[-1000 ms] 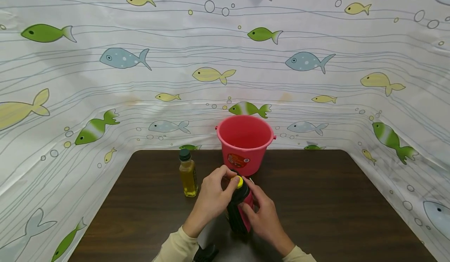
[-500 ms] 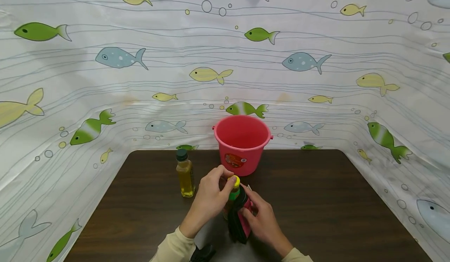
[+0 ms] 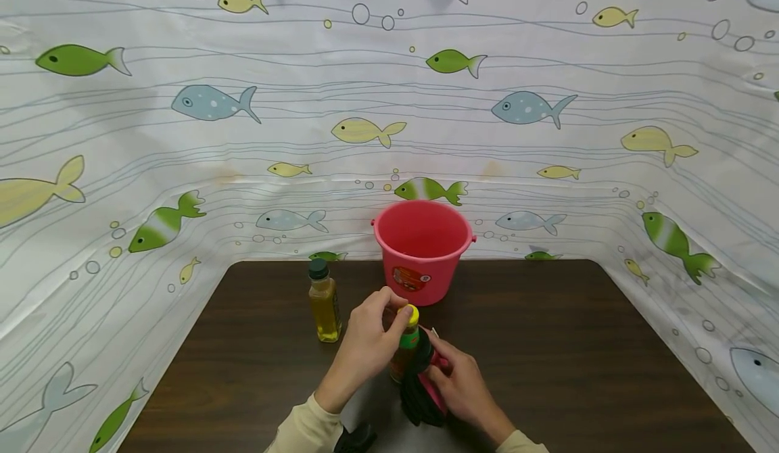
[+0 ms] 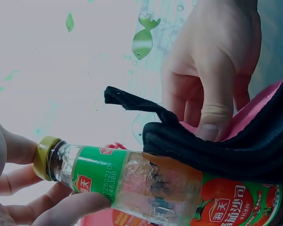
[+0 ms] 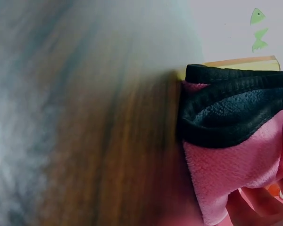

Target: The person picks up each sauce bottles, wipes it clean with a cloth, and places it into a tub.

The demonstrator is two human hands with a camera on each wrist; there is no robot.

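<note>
head view, and here we go: the left hand (image 3: 367, 335) has thumb and fingertips pinched on the yellow cap of a tall glass bottle with a green neck label (image 3: 406, 353), which stands in front of the bucket, about midway between the left and right edges of the dark wood-grain table (image 3: 578, 351). right beside it, the right hand (image 3: 459, 380) grips a pink plush cloth with black trim (image 3: 424, 397), gathered between thumb and fingers and pressed close to the bottle. behind them, at the middle of the back edge, sits the round pink plastic bucket (image 3: 426, 284), and off to its left, nearer the back left corner, a clear bottle of golden oil with a dark green cap (image 3: 325, 307) stands upright. a white sheet printed with fish (image 3: 438, 155) rises beyond the back edge.

left wrist view now: fingers at the yellow cap, thumb along the green label, and the cloth's black trim lies over part of the glass above a red label with a tomato picture.

right wrist view: folded plush fills the right side, fingers tucked beneath its lower fold, grip narrow; the table blurs away at left.
</note>
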